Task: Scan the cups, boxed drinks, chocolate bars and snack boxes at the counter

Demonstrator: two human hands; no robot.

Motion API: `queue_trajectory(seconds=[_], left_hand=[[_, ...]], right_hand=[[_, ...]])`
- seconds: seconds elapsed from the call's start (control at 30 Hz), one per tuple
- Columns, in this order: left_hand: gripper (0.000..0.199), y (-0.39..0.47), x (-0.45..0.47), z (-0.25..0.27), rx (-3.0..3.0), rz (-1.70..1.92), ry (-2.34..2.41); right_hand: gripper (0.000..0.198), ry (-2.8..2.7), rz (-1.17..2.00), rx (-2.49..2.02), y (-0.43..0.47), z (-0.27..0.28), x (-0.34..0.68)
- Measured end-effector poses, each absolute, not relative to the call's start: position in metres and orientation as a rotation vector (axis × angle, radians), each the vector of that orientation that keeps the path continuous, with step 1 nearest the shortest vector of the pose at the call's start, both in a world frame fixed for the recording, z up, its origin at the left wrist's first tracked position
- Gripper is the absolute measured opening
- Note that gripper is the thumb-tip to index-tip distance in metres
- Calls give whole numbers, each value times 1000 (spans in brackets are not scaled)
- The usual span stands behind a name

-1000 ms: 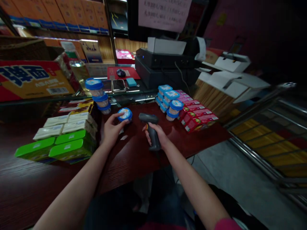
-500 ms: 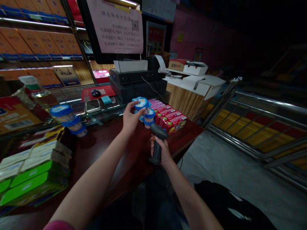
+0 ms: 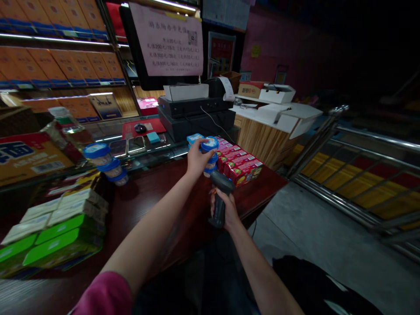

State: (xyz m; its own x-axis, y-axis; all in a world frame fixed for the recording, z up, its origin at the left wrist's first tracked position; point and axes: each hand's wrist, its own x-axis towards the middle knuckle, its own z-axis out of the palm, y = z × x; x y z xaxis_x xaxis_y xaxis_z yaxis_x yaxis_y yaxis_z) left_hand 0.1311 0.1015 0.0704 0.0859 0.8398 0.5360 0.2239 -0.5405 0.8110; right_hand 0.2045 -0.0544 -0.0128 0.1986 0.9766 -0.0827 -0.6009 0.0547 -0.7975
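My left hand (image 3: pixel 196 161) has its fingers curled around a small blue-lidded cup (image 3: pixel 210 144), holding it on top of the cluster of matching blue-lidded cups (image 3: pixel 207 167) that stands toward the far right of the dark red wooden counter (image 3: pixel 157 205); I cannot tell whether the cup already rests on the one beneath it. Just near of that, my right hand (image 3: pixel 226 209) is wrapped tight around the grip of a dark handheld barcode scanner (image 3: pixel 220 192), its head tilted up toward the cups. Touching the cup cluster on its right lie rows of red and pink cartons (image 3: pixel 241 164), running to the counter's right end. Well to the left on the counter stands a separate stack of three blue-lidded cups (image 3: pixel 106 164), and nearer on that side lie white flat packs (image 3: pixel 55 209) above green flat packs (image 3: pixel 49 247). Farther left sits a large red and yellow box (image 3: pixel 29 155). Beyond the counter, a glass top carries phones (image 3: pixel 129 144), a red mat with a mouse (image 3: pixel 140 127), and a black register unit (image 3: pixel 197 116) with a printed notice (image 3: pixel 169 39) hanging above it. Orange boxes (image 3: pixel 49 65) line the far left shelves. To the right, a steel railing (image 3: pixel 370 175) borders the grey floor (image 3: pixel 311 245).
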Motion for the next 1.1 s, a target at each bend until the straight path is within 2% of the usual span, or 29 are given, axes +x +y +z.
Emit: queue_trajectory(seconds=[0.27,0.43,0.57,0.73,0.9,1.1], left_hand=[[45,104,125,64,1873,1460,918],[52,88,83,57,1785,1675,923],[46,67,3,21,1775,1954,1270],[56,63,-79,-14,1431,2169,1748],[69,91,-105,25,1300,2289,1770],[89,133,-124,59,1135,2301,1741]], right_hand=[[44,-587,1286,-869,-54,-16,202],[42,-617,1307,-886,-56,-17,204],[39,-727,1447,-914,-47,-16,198],[38,-903,1786,-803,-4,-15,158],[34,-938,2017,-675,53,-14,101],[32,-867,2038,-566,90,-7,67]])
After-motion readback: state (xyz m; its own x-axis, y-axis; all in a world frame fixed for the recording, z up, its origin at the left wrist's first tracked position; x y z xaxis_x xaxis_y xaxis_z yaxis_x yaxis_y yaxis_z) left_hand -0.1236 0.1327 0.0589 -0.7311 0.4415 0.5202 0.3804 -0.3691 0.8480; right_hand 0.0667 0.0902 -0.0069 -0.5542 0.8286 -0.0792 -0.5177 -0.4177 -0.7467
